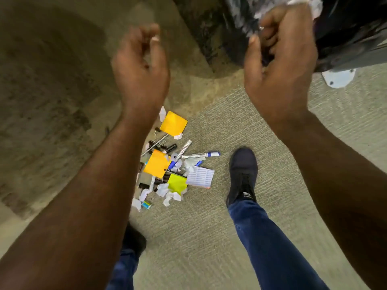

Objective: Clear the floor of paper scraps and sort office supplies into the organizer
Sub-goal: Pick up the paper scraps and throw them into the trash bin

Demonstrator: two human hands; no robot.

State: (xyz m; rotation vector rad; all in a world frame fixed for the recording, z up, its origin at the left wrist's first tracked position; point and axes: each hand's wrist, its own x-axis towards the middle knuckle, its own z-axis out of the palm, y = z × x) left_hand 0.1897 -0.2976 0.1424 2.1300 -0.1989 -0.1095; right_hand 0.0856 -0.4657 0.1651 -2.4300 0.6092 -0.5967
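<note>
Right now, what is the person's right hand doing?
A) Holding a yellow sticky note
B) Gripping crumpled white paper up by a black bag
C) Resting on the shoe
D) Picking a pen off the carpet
B: the right hand is curled round crumpled white paper beside the black bag, well above the pile of supplies on the carpet.

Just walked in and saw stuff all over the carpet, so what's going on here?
A person is standing over a pile of sticky notes, pens, binder clips and crumpled paper scraps on the carpet. Their right hand is raised by a black trash bag, fingers curled round white crumpled paper. The left hand is lifted, loosely curled and holding nothing. Most of the mess is still on the floor, and no organizer is in view.
</note>
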